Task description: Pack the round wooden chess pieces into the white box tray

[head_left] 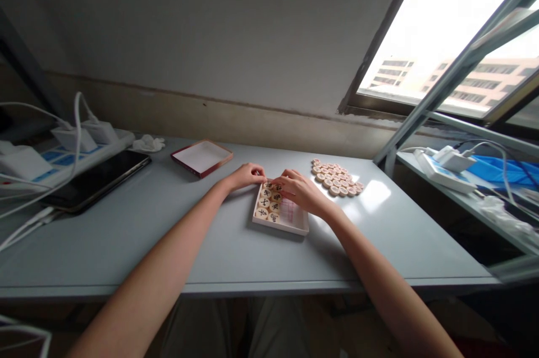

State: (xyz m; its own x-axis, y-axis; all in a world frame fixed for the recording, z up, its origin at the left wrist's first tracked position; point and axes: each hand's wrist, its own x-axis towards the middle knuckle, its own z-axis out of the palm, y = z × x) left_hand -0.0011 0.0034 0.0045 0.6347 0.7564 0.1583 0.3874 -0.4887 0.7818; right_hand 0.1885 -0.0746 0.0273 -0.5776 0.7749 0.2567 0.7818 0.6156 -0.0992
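A shallow white box (280, 227) sits on the desk, with wooden xiangqi pieces (264, 201) lying in two columns along its left side. Dark characters mark their tops. The box's right part shows a pale floor with pink print. My left hand (245, 176) is at the far left corner of the box, its fingers closed on the edge. Over the far part of the box, my right hand (304, 189) bends its fingers down onto a piece in the second column, partly hiding it. Right of the box, several more pieces (336, 177) lie grouped on the desk.
A box lid (202, 157) lies inner side up at the back left. Further left are a black tablet (95, 181), a power strip (122, 138) with chargers, and white cables. A metal frame (404, 128) and a shelf with another power strip (442, 170) stand at the right.
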